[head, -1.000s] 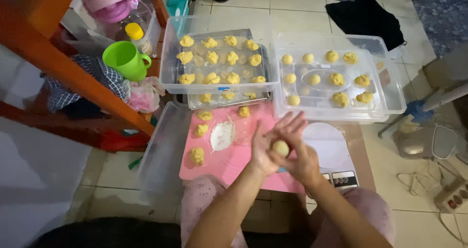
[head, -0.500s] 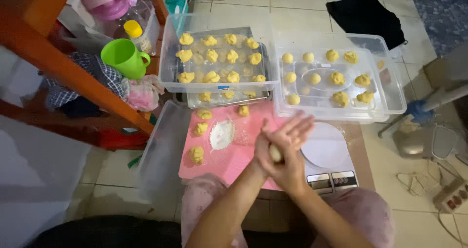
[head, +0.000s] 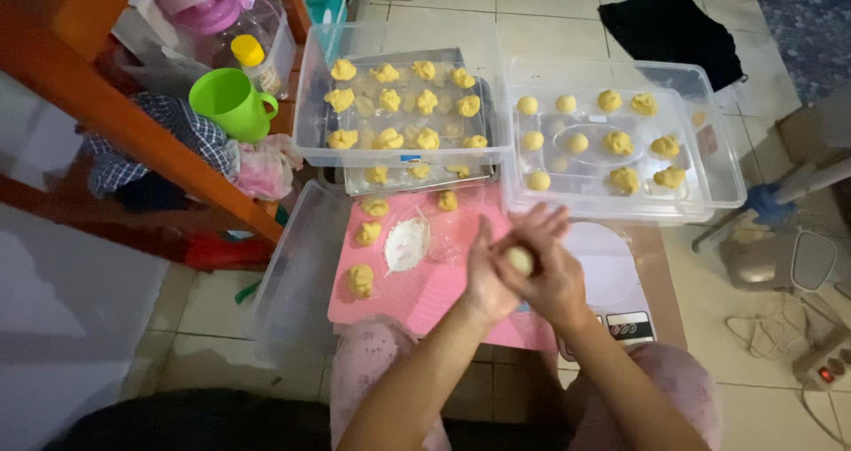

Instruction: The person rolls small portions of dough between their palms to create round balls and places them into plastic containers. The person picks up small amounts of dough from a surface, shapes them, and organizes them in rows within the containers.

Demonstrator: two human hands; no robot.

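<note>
Both hands meet above the pink mat, pressed around one pale yellow dough ball. My left hand cups it from the left and my right hand covers it from the right. Several shaped dough pieces lie on the mat's left side beside a small mound of white flour. A clear tub at the back holds several folded dough pieces. To its right a second clear container holds several round dough balls.
A small kitchen scale with a round white plate sits just right of my hands. An orange wooden shelf at left carries a green mug, cloths and a bottle. A clear lid leans beside the mat. A power strip lies on the tiles.
My hands have shifted slightly while rubbing the dough ball between the palms; the ball shows, is covered, then shows again. Nothing else has moved.
</note>
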